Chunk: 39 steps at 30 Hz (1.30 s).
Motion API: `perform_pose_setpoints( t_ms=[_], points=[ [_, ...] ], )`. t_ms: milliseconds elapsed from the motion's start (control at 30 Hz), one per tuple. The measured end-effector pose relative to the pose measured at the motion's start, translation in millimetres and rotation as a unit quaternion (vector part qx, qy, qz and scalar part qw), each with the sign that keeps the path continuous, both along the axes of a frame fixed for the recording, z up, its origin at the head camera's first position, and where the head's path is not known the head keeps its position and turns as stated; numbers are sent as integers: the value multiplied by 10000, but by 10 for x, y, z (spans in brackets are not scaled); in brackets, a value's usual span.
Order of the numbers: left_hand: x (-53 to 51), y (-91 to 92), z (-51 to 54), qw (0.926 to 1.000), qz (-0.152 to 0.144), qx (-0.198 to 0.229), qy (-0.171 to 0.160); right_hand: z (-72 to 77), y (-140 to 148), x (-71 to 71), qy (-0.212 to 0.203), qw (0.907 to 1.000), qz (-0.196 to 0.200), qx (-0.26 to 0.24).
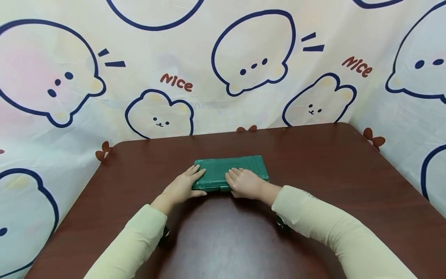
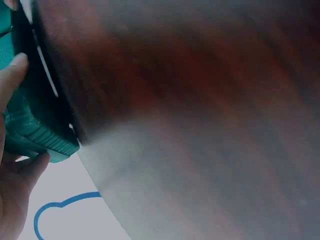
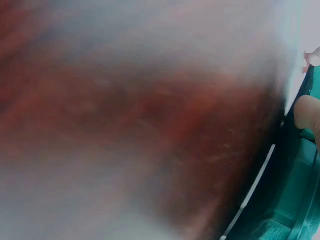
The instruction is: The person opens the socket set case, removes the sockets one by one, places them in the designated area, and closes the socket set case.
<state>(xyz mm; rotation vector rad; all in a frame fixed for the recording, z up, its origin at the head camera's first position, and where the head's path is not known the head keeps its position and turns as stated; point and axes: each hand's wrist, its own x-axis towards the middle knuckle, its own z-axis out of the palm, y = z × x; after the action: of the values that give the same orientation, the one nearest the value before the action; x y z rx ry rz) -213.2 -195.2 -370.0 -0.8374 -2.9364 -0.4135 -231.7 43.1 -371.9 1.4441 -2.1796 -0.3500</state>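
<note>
Two contacts recorded: left hand (image 1: 181, 188) and right hand (image 1: 245, 184) on a green case (image 1: 217, 169).
Nearest, pale sleeves (image 1: 139, 232) end at the wrists. Left hand's fingers are spread at the case's left end, gripping its near corner with the thumb along the front edge. Right hand's fingers are close together, curled on the case's top, thumb against the front side. Case lies closed and flat, toward the far part of the brown worktop (image 1: 223, 240). Beyond, cloth (image 1: 205, 62) printed with cartoon heads.
</note>
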Motion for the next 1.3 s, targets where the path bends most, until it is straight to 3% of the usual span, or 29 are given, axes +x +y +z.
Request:
perform_pose_setpoints(
  t_ms=[100,267,600,800,933,1067,1300],
  points=[
    [-22,9,45,9996,40,244,-124,102,-7,-33,-131,9999,-29,7],
    [-31,7,100,9991,-227,333,153,214,-21,-43,-275,9994,-56,187],
    [-16,-35,100,9959,-668,175,578,231,-65,-10,-421,9988,44,237],
    [2,-50,49,9934,-777,141,828,122,-7,-2,229,9986,472,-76],
    [13,-65,36,9928,-770,187,901,63,48,3,828,9910,1006,-293],
    [16,-64,48,9921,-806,249,929,60,90,-6,1229,9850,1207,-92],
    [-5,-44,82,9922,-871,217,870,138,112,-32,1359,9827,1226,274]
  ],
)
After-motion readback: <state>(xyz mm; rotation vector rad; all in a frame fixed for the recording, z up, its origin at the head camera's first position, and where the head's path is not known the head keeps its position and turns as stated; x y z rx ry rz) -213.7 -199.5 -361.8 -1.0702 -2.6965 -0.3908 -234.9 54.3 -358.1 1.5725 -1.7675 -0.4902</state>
